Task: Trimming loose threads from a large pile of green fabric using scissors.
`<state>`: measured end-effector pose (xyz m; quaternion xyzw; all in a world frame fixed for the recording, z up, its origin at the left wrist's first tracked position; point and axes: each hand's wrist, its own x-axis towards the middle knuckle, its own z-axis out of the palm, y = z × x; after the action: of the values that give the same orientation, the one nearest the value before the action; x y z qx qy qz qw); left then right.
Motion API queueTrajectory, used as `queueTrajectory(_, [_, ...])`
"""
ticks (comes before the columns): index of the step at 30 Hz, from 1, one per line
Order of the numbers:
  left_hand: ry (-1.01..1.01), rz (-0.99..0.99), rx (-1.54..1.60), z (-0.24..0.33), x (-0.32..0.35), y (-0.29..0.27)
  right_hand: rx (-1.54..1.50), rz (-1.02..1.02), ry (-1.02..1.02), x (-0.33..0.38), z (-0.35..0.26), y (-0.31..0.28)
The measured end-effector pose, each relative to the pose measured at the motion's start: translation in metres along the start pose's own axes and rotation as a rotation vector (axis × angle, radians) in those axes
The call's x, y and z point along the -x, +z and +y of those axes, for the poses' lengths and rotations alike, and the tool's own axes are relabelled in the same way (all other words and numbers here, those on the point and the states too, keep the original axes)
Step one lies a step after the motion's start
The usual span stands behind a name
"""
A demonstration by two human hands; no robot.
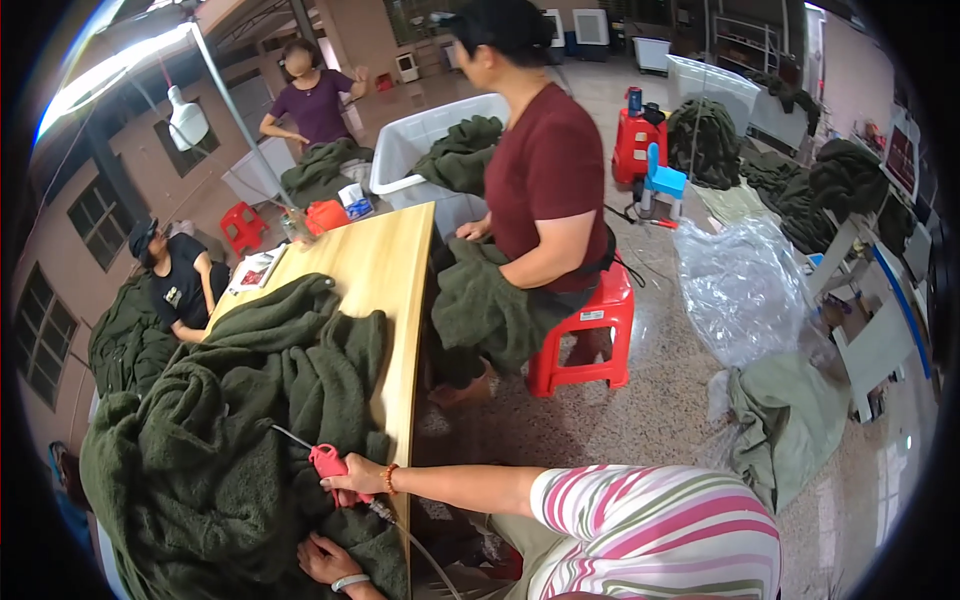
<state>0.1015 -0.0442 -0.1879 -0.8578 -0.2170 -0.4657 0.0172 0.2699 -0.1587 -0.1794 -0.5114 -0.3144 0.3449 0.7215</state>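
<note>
A large heap of dark green fleece cloth [190, 470] covers the near part of a light wood table [375, 260]. My right hand [352, 478], with a beaded bracelet, is wrapped round a red air blow gun [325, 460]. The gun's thin metal nozzle points up and left, just over the fleece. A hose runs from its handle down past the table edge. Lower down, my left hand [328, 560], wearing a pale bangle, rests on the fleece with its fingers bent into the folds.
Across the table edge, a person in a maroon shirt [550, 160] sits on a red stool [585, 330] with green fleece on the lap. Two more people are at the left and back. A white tub [400, 140] holds fleece. Clear plastic sheeting [745, 285] lies on the floor.
</note>
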Motion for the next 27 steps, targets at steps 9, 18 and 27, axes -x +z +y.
queueTrajectory(9, [-0.036,-0.028,-0.018,0.007,-0.002,0.001,0.068,-0.031,0.015,0.002,-0.002,-0.006])
queueTrajectory(18, [-0.056,-0.032,-0.029,0.011,-0.005,-0.006,0.010,-0.048,-0.013,-0.001,0.003,-0.005])
queueTrajectory(27, [-0.089,-0.052,-0.014,0.014,-0.004,-0.004,0.020,-0.022,-0.008,-0.002,0.012,-0.011])
